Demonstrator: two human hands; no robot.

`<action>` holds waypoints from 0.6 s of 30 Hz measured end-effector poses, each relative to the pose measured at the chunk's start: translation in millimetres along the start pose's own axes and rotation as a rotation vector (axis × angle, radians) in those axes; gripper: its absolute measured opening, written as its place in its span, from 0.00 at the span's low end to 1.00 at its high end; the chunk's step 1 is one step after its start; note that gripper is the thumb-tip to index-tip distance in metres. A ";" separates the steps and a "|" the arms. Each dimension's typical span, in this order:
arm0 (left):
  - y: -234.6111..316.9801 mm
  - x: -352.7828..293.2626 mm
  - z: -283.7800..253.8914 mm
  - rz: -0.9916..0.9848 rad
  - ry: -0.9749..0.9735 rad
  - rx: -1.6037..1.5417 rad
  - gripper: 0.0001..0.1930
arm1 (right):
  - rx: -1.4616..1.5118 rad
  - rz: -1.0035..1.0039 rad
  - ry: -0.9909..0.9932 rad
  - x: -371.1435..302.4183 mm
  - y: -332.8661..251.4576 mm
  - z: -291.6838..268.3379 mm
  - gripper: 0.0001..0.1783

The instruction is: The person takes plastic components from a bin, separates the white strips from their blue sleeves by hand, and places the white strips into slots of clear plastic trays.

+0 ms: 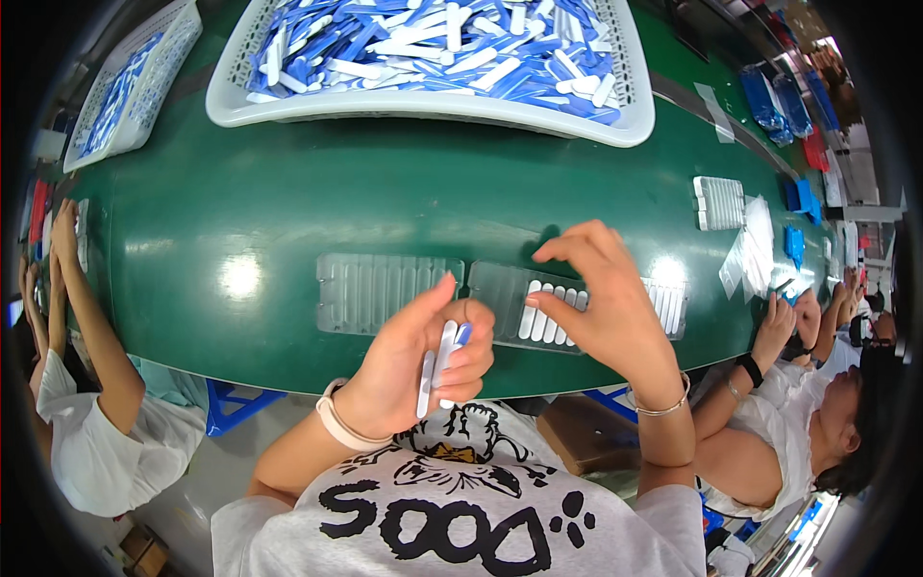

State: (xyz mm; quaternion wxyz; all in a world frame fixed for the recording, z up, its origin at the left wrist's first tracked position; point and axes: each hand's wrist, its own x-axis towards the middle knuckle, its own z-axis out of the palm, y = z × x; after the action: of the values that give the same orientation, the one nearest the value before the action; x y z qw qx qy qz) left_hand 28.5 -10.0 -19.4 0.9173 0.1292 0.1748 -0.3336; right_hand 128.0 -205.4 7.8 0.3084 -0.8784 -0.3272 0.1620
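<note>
the table (385, 192) is green and glossy and spans the view. its surface reflects light as bright patches at left (238, 274) and right. the floor (216, 466), visible below the near edge, is grey. a blue stool (231, 409) stands partly under the left side; a brown box (582, 435) sits right of centre.
</note>
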 end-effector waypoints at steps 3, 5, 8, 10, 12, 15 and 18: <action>0.4 3.7 12.0 0.004 0.078 -0.085 0.35 | 0.032 0.098 0.182 -1.6 2.2 2.8 0.09; 1.1 2.6 15.1 -0.016 0.093 -0.010 0.37 | 0.187 0.108 0.161 -7.6 -5.2 -2.2 0.08; -2.4 2.1 9.3 -0.037 0.014 0.119 0.40 | 0.412 0.126 0.126 -15.7 -17.7 -6.0 0.06; -3.9 2.6 11.4 -0.064 -0.040 0.189 0.41 | 0.416 -0.048 -0.029 -16.8 -21.7 -3.6 0.07; -5.4 2.9 16.1 -0.060 -0.041 0.237 0.40 | 0.421 -0.069 -0.075 -16.6 -19.2 0.4 0.07; -6.6 1.4 19.4 -0.042 -0.016 0.302 0.36 | 0.443 -0.124 -0.139 -12.6 -16.1 -6.7 0.04; -3.6 -3.4 21.5 -0.053 0.037 0.512 0.25 | 0.418 -0.019 0.059 -13.3 -12.7 -12.7 0.03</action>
State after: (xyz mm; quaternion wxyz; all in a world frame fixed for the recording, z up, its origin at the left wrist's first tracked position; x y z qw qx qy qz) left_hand 28.7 -18.4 1.0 0.8422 0.3587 0.1045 -0.3887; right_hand 118.4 -212.3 26.8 0.4951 -0.7964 -0.2857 0.1974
